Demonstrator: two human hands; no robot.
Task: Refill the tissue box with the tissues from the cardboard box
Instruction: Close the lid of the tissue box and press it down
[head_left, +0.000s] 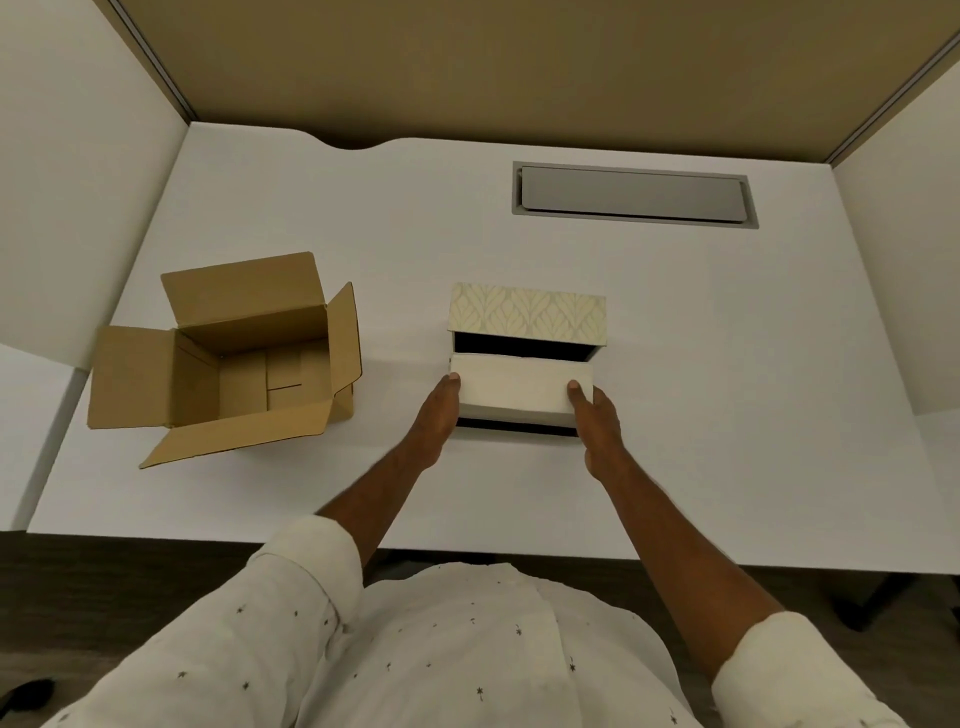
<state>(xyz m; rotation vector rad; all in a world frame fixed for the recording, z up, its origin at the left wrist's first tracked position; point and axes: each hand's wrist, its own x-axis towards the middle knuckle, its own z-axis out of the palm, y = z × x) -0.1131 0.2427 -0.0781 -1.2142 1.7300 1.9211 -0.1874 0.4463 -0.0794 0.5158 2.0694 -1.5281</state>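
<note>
So you've got the tissue stack (519, 387) pinched end to end: your left hand (435, 421) is pressed against its left end, your right hand (597, 421) against its right end, thumbs hooked over the top face. Both hands are closed on it, neither one free.

The thing that matters for the next bit: the stack's long axis runs left to right across you, which lines up with the long side of the tissue box (524, 353). The box is dead ahead, with its patterned lid (527, 314) flipped up on the far side. The stack sits over the near half of the opening, and there's a dark gap showing between its far edge and the lid (so I'd guess it isn't fully seated yet). No rotation needed as far as I can tell, just nudge it away from you and down. Both hands are about equally close, so it's a two-hand job.

Containers: the cardboard box (244, 364) is well off to your left on the white desk (727, 364), flaps open, and it looks empty from here. Only the bottom flaps are showing. The tissue box interior behind the stack is just dark, so I can't tell what's in there.
</note>
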